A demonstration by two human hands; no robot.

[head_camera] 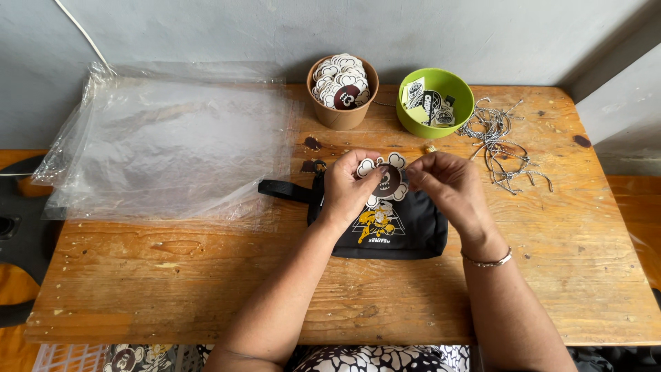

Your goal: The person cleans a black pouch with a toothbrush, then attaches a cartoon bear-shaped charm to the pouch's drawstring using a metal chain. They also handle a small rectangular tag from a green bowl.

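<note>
Along the table's (172,275) left edge lies a clear plastic sheet (172,138). At its middle, over a black pouch (385,231), the left hand (348,186) pinches a cloud-shaped tag (389,180); the right hand's (447,182) fingertips close on its right edge. Toward the back edge stand a brown cup (342,93) and a green bowl (435,103); cords (499,141) lie right.

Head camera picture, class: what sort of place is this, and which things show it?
Probably a small home workshop for packing goods by hand. A worn wooden table holds a brown cup of cut-out tags, a pile of clear plastic bags and loose cords; both hands hold a tag over a black pouch.
</note>
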